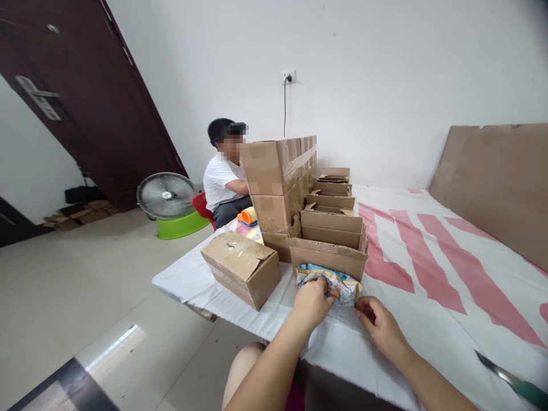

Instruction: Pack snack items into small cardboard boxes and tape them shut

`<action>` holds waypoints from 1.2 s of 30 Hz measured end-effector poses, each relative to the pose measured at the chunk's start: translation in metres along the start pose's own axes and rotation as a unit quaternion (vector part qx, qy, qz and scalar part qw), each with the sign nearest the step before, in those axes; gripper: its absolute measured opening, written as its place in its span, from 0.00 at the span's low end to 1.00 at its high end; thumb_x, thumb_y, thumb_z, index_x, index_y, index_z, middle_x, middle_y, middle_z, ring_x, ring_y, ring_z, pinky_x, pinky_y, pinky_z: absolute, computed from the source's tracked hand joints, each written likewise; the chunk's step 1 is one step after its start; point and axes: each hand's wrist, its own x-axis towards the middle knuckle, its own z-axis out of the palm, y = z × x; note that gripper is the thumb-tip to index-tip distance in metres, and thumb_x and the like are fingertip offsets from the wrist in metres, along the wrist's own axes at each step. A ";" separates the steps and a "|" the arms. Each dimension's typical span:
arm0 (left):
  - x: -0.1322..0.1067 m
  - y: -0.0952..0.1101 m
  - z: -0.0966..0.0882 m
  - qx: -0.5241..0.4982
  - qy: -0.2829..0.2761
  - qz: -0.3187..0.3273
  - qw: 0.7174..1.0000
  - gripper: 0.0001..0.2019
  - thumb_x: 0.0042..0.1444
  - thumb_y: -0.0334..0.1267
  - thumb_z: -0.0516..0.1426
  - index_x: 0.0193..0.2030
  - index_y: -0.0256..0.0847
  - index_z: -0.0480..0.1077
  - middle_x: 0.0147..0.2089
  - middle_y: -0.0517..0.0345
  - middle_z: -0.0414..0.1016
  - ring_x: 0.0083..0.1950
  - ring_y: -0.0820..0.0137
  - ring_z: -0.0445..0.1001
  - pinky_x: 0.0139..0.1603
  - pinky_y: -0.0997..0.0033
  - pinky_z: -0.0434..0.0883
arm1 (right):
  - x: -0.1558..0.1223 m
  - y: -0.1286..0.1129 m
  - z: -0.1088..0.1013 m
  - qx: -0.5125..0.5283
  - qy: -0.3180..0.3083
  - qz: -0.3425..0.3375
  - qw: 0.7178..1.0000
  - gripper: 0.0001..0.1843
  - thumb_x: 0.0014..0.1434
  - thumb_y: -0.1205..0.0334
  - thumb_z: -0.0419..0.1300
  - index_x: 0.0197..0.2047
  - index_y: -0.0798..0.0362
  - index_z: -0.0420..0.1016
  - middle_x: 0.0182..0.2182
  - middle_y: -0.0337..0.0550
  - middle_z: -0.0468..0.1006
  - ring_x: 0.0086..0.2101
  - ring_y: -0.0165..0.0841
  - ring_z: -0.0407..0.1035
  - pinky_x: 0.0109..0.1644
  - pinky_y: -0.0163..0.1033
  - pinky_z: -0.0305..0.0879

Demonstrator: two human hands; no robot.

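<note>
My left hand point(314, 302) and my right hand point(379, 328) both pinch a small printed packet point(338, 282) with blue and white wrapping. The packet lies on the white and pink cloth point(428, 297), right in front of an open cardboard box point(329, 251). My left fingers are curled on the packet's left part. My right fingers grip its lower right corner. A closed small cardboard box point(242, 268) sits to the left of my left hand.
A tall taped carton point(278, 165) and several open boxes point(331, 197) stand in a row behind. A seated person point(225, 180) is at the table's far end beside a fan point(166, 197) and green basin. A knife point(509, 379) lies at the right. Cardboard sheet point(496, 182) leans against the wall.
</note>
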 end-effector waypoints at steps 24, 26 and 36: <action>0.003 -0.013 -0.002 0.017 0.006 -0.047 0.999 0.17 0.50 0.48 0.62 0.42 0.37 0.74 0.43 0.44 0.80 0.46 0.54 0.78 0.41 0.65 0.71 | -0.001 0.002 0.001 -0.002 -0.013 0.000 1.000 0.12 0.57 0.53 0.54 0.39 0.50 0.70 0.35 0.44 0.77 0.33 0.36 0.71 0.40 0.43 0.68; 0.005 -0.015 0.000 0.004 0.009 -0.039 0.999 0.16 0.50 0.47 0.62 0.41 0.38 0.73 0.43 0.45 0.80 0.46 0.55 0.78 0.41 0.66 0.71 | -0.001 0.001 0.001 -0.003 -0.012 0.000 1.000 0.12 0.57 0.53 0.54 0.39 0.50 0.70 0.36 0.45 0.77 0.34 0.36 0.71 0.41 0.44 0.68; 0.007 -0.017 0.000 -0.011 0.006 -0.023 1.000 0.15 0.51 0.45 0.62 0.42 0.38 0.72 0.42 0.48 0.80 0.45 0.58 0.77 0.42 0.66 0.68 | -0.002 0.002 0.002 -0.011 -0.023 -0.004 1.000 0.11 0.57 0.54 0.53 0.40 0.50 0.69 0.35 0.45 0.76 0.33 0.36 0.70 0.40 0.43 0.68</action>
